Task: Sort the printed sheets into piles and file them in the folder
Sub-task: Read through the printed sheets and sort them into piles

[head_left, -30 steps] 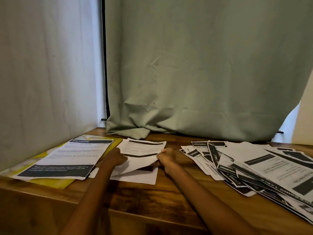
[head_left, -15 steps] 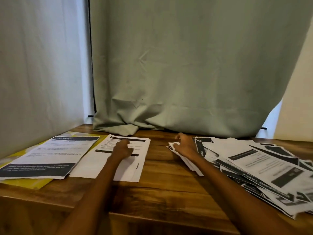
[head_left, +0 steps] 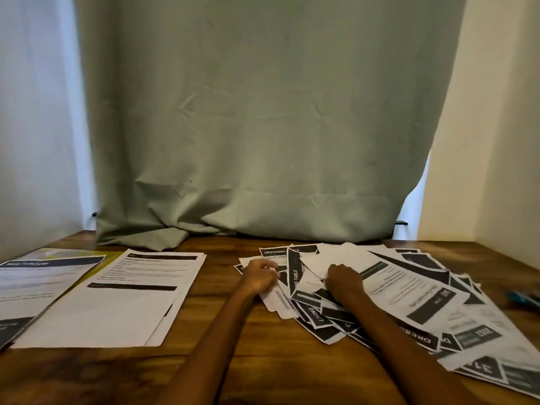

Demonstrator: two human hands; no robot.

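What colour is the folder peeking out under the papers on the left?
Yellow. The folder shows best in the head view, its edge sticking out between the two left paper piles.

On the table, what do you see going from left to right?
Sheet on the yellow folder → neat pile of sheets → left hand → right hand → messy heap of sheets → blue thing at the right edge, too blurred to name.
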